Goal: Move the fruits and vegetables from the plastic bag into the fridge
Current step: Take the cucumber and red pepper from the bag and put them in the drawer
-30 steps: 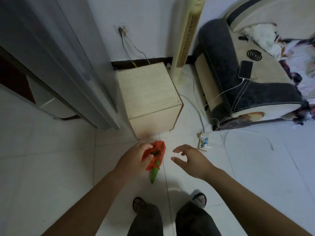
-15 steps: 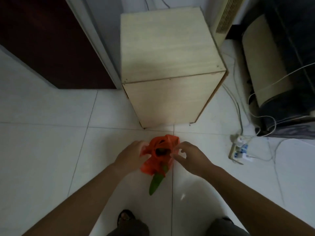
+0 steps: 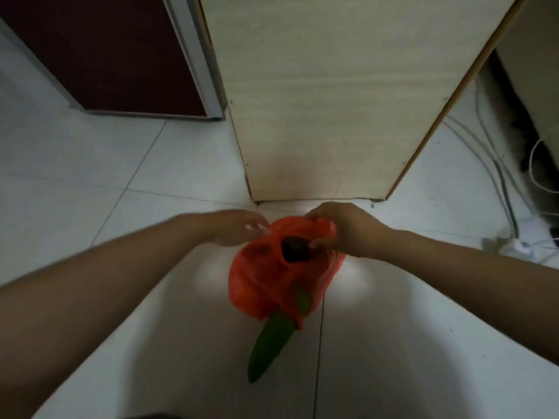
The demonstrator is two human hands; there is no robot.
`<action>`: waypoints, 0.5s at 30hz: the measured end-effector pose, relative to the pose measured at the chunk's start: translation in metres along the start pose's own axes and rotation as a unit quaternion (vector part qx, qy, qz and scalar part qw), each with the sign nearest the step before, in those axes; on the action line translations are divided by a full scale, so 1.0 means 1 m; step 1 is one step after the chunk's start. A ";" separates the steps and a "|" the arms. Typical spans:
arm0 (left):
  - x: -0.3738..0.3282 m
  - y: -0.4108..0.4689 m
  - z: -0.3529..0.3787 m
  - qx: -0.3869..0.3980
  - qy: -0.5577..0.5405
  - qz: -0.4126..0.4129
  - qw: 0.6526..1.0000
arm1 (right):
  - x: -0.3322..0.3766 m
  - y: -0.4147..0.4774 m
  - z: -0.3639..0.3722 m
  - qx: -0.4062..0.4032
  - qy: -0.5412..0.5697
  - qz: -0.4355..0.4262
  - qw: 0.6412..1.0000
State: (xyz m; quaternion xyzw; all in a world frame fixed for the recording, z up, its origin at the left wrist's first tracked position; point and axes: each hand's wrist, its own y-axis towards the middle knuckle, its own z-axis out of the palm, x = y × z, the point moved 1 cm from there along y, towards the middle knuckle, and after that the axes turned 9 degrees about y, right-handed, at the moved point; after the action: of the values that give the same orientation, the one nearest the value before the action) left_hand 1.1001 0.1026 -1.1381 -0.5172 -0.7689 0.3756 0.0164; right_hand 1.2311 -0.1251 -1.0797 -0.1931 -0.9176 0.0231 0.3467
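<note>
An orange-red plastic bag [image 3: 266, 282] sits low over the white tiled floor, its mouth pulled open with something dark inside. A long green vegetable [image 3: 269, 346] pokes out through the bag's bottom. My left hand [image 3: 233, 228] pinches the bag's rim on the left side. My right hand [image 3: 344, 231] grips the rim on the right, thumb at the opening. The fridge shows as a dark red panel with a grey frame [image 3: 193, 55] at the upper left.
A pale wooden box [image 3: 326, 95] stands right behind the bag. Cables [image 3: 496, 164] and a power strip [image 3: 514, 246] lie on the floor at the right. Open tiled floor [image 3: 90, 176] spreads to the left.
The view has dropped closer to the floor and the bag. Both hands have spread the bag's mouth wider; a second ago only the left hand held it.
</note>
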 end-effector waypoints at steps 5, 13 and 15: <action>-0.040 -0.033 -0.028 -0.149 -0.118 -0.023 0.981 | -0.010 -0.027 -0.011 -0.054 -0.008 -0.042 0.998; -0.048 -0.031 -0.007 -0.032 0.040 -0.009 0.999 | -0.046 -0.038 -0.025 0.057 -0.015 -0.034 0.998; -0.052 -0.031 0.002 -0.027 0.021 0.004 0.999 | -0.037 -0.040 -0.028 0.079 0.022 0.006 0.997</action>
State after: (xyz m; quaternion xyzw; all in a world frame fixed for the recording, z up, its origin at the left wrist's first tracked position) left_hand 1.0991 0.0533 -1.1023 -0.5283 -0.7763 0.3436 0.0169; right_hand 1.2611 -0.1781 -1.0751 -0.1706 -0.9038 0.0932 0.3812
